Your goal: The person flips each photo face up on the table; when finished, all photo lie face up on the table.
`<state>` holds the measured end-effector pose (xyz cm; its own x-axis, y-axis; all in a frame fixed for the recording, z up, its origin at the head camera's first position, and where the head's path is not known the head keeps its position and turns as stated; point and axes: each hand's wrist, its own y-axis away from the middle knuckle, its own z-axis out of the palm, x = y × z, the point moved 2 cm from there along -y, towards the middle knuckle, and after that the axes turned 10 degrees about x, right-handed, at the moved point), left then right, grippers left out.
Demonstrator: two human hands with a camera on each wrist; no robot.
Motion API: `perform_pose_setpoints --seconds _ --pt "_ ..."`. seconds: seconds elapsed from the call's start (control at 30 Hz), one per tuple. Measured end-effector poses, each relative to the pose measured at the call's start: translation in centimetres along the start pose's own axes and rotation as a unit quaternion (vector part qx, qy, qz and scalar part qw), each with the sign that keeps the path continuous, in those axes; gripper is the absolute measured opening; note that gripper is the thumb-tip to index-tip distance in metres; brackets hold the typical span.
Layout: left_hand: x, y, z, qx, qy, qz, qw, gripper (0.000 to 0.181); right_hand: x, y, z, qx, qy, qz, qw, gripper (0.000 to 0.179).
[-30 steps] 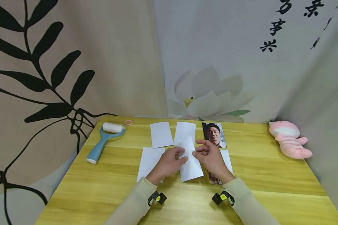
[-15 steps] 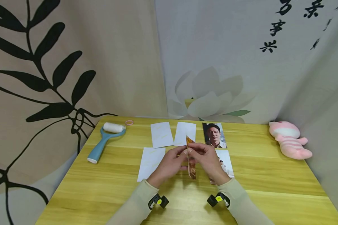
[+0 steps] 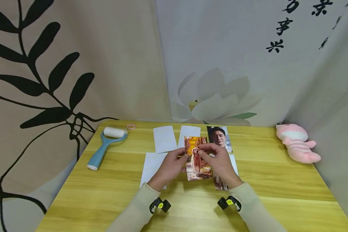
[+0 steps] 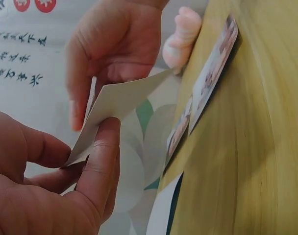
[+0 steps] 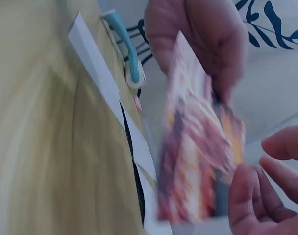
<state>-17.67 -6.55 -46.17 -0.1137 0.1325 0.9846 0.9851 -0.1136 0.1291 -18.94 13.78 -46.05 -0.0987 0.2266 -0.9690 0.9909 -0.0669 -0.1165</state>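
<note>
A photo print of a golden dog among autumn leaves [image 3: 196, 167] is raised over the table, picture side toward the head camera. My left hand [image 3: 171, 162] pinches its left edge; in the left wrist view a finger lies on its pale back. My right hand [image 3: 217, 159] is at the print's right edge, and in the right wrist view its fingertips [image 5: 242, 183] are just off that edge, thumb spread. Behind lie a portrait photo [image 3: 220, 138] and two white-backed cards, left [image 3: 164, 138] and middle [image 3: 188, 132]. Another white-backed card [image 3: 150, 167] and a photo [image 3: 220, 184] are partly hidden by my hands.
A lint roller with a blue handle [image 3: 100, 154] lies at the left of the wooden table [image 3: 191, 212]. Near the back edge is a small pink ring [image 3: 131, 126]. At the far right sits a pink plush toy [image 3: 298, 145]. A printed curtain hangs behind.
The print in my hands has turned over, from its white back through edge-on to the dog picture. My right hand has shifted slightly outward since half a second ago.
</note>
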Motion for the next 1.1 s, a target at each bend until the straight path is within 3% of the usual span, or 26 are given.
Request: perform_pose_setpoints --seconds 0.1,0.27,0.57,1.1 --pt "-0.2 0.0 -0.3 0.004 0.002 -0.006 1.0000 0.044 0.3 -0.4 -1.0 0.031 0.034 -0.017 0.9988 0.026" --pt "-0.5 -0.1 -0.6 0.009 0.009 -0.005 0.9999 0.043 1.4 -1.0 -2.1 0.057 0.058 -0.006 0.9966 0.029" --pt "-1.8 -0.2 -1.1 0.016 0.009 -0.016 0.9997 0.042 3.4 -1.2 -1.3 -0.018 0.030 0.084 0.9959 0.037" --pt "-3.1 -0.3 -2.1 0.016 0.011 -0.042 0.9989 0.042 4.3 -0.7 -1.2 -0.057 0.041 0.110 0.9914 0.036"
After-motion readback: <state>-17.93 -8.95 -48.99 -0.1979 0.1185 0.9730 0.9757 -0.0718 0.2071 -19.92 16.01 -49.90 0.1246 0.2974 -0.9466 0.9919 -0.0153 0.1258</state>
